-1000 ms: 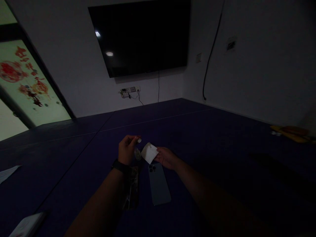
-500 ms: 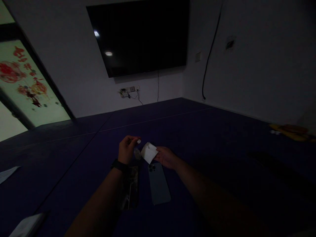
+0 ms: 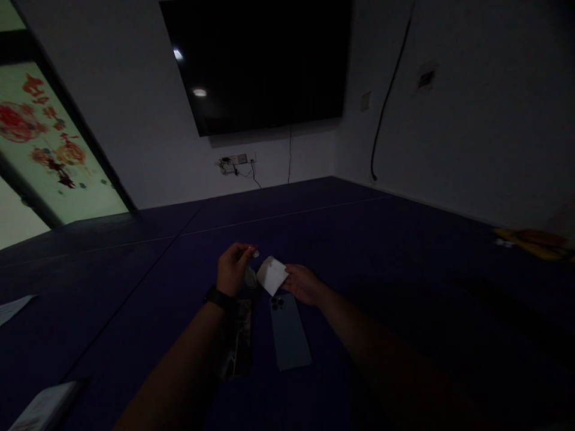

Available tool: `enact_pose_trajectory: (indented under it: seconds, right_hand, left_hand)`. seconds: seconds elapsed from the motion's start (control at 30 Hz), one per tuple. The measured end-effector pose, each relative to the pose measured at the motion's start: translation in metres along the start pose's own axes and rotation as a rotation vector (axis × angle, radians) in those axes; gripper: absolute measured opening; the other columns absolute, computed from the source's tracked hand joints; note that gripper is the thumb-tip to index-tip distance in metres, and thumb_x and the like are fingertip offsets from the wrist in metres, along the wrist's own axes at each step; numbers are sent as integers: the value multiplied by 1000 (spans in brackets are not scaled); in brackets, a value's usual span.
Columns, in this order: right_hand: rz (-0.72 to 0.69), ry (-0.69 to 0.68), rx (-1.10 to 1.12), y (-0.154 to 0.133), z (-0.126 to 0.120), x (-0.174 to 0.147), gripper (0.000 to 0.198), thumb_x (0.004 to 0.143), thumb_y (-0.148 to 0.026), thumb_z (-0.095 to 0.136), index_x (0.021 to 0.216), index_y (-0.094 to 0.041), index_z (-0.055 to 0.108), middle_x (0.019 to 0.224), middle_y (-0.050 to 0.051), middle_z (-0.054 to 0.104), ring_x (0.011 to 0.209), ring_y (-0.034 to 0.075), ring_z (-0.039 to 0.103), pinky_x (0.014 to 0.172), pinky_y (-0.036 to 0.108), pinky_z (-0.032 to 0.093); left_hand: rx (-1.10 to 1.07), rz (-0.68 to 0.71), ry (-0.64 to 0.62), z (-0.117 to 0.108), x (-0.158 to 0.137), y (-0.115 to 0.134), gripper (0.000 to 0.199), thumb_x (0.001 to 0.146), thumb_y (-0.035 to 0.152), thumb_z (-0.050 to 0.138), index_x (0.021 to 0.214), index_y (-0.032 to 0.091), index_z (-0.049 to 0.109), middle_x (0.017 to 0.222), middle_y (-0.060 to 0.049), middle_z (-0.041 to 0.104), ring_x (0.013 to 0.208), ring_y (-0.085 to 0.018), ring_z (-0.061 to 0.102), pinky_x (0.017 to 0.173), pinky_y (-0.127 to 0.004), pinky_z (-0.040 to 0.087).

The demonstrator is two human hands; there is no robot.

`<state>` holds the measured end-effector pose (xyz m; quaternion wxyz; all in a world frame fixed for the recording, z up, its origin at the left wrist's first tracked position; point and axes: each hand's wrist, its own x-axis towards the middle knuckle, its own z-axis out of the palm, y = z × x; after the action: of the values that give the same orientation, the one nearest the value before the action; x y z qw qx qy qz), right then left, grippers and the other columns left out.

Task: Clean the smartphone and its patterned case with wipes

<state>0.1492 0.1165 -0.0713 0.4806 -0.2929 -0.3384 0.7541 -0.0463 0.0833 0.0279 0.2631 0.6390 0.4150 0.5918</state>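
Purple surface (image 3: 381, 251), dimly lit, inspected from left to right as I stand in the room. At the left edge lies a paper sheet (image 3: 15, 308); nearer the person, a pale block (image 3: 40, 410), possibly a book, cut off by the view.

The left hand (image 3: 231, 270), dark band (image 3: 221, 298) at its wrist, is pinching a small pale piece (image 3: 256, 254) between thumb and finger. Partly behind that forearm lies a dark patterned slab (image 3: 243, 341), its nature unclear. Below the pinch is a clear item (image 3: 250, 277); whether it hangs or rests, I cannot tell.

Next, the white square (image 3: 272, 275), tilted, just beside the clear item and gripped at its right edge. A grey-blue phone (image 3: 290, 332) lies back up just nearer the person, untouched. The right hand (image 3: 303, 285) grasps the white square, thumb on top. Far right: a yellow item (image 3: 534, 242).

Judgement: the step in hand is handling the square and pale piece together. The next move calls for a steady right grip and a fine left pinch.
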Motion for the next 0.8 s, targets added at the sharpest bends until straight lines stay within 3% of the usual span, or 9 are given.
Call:
enact_pose_trajectory:
  seconds: [0.2,0.67,0.8]
  right_hand:
    - [-7,2,2,-1,4,-2,32,101,-36,67,126,-17,64,124,9,67,104,23,69,87,43,61]
    - [29,32,22,-4,3,-5,30,101,-35,67,125,-17,65,125,9,67,105,23,69,88,43,61]
    - [25,35,10,-5,5,-7,30,101,-35,67,124,-16,65,124,9,67,105,23,69,89,43,61]
  left_hand:
    - [23,-2,-46,1,-2,-4,25,84,43,72,76,19,70,87,-10,79,85,-22,73,79,-34,55]
    - [-18,-41,-67,0,2,-12,26,84,44,72,82,19,67,95,-10,80,88,-22,73,81,-35,55]
    - [-9,-19,-87,-1,3,-5,24,83,42,74,78,19,70,88,-10,79,82,-21,73,79,-34,55]
